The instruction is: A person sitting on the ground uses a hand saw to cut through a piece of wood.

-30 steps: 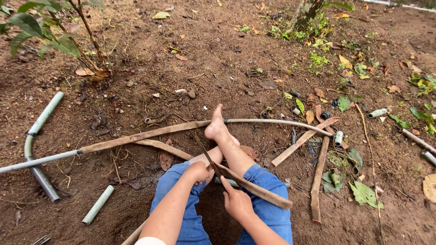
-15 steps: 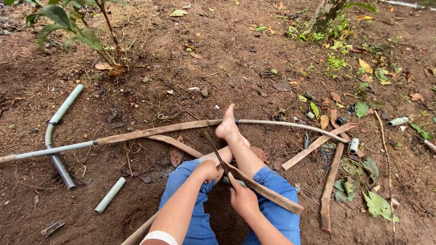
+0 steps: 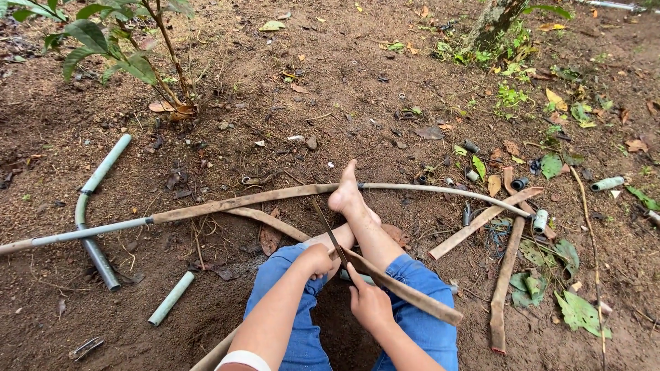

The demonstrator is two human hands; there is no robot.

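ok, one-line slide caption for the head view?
Seated on bare soil, left hand works a thin blade against a flat brown strip steadied by right hand and a bare foot.

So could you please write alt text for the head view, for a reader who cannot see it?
A person sits on bare soil, the left hand gripping a thin dark blade set against a flat brown strip that the right hand steadies across jeans-clad legs. A bare foot rests on a long bent strip, with grey pipe pieces and fallen leaves around.
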